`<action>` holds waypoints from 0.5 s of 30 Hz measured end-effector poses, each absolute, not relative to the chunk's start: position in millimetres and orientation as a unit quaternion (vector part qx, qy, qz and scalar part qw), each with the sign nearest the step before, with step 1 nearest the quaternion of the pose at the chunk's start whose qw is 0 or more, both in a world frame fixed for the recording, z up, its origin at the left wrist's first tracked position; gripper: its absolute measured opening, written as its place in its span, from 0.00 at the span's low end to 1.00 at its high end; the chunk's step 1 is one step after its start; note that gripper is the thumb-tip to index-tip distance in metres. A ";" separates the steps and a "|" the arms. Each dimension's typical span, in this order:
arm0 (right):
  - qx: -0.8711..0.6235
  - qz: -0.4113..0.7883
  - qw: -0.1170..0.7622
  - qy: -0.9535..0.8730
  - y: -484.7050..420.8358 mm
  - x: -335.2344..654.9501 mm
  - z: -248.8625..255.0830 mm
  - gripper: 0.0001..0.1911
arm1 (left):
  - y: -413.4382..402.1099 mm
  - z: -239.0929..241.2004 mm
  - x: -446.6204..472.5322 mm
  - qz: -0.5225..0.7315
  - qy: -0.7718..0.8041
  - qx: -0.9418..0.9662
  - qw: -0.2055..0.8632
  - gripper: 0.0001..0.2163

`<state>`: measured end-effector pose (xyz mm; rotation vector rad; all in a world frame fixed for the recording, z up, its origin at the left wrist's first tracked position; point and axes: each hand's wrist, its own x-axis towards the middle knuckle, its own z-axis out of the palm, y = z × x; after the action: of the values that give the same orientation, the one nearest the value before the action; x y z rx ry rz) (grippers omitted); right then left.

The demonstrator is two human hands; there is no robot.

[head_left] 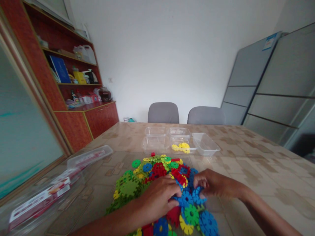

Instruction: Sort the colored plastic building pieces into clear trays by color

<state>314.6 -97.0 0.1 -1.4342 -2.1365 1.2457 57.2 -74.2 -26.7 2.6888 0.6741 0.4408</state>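
A heap of flat plastic gear-shaped pieces in red, blue, green and yellow lies on the table in front of me. My left hand rests on the heap with its fingers curled over blue pieces. My right hand is beside it, fingers bent and pinching at a blue gear piece. Beyond the heap stand several clear plastic containers; one of them holds a few yellow pieces.
A clear plastic lid with a red and white label and a larger clear bin lie at the left of the table. Two grey chairs stand at the far edge. A red wooden shelf unit lines the left wall.
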 end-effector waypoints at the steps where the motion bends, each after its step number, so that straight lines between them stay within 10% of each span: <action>1: -0.495 0.427 0.145 -0.743 -96.9 315.4 0.8 0.07 | -74.3 -26.2 57.5 0.154 0.238 0.944 0.167 0.09; 15: -0.492 0.409 0.161 -0.751 -94.3 317.9 -3.6 0.10 | -78.3 -16.3 59.4 0.129 0.230 0.953 0.150 0.12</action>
<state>317.9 -94.3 -3.6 -1.4046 -2.1453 1.1672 59.4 -78.3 -16.3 2.7376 0.6611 0.3716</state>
